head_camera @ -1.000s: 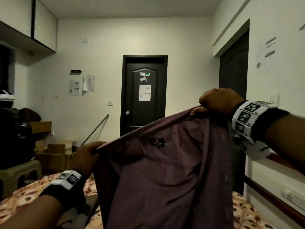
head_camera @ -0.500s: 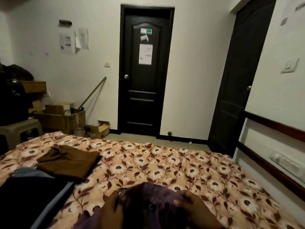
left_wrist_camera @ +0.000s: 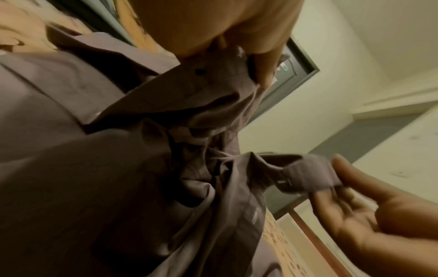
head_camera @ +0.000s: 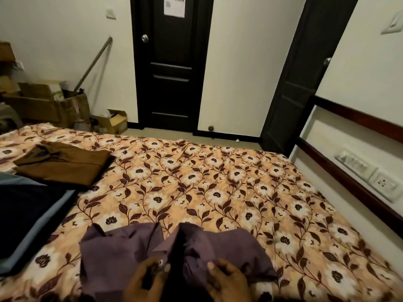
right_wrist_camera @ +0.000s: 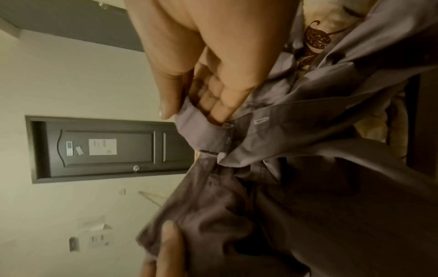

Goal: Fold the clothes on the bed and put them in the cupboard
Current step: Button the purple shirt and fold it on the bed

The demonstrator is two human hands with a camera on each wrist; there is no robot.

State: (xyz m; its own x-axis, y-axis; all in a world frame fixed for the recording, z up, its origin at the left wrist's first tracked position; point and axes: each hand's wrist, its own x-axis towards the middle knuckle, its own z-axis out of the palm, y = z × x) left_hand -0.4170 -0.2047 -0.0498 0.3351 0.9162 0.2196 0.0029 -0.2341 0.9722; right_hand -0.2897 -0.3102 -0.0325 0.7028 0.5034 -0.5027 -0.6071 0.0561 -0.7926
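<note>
The purple shirt [head_camera: 122, 247] lies spread on the near edge of the floral bed [head_camera: 239, 188]. The left hand [head_camera: 146, 280] pinches its button placket, and the right hand [head_camera: 226, 277] curls around the collar band. Far left sits a folded brown shirt [head_camera: 63, 164], and beside it a dark blue garment [head_camera: 28, 212].

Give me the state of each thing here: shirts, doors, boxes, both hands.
Purple shirt: unfolded, unbuttoned, on the bed.
Brown shirt: folded, on the bed.
Middle door: closed.
Right door: closed.
Small cardboard box: flaps open.
Left hand: pinching the shirt's button edge.
Right hand: gripping the other front edge.
</note>
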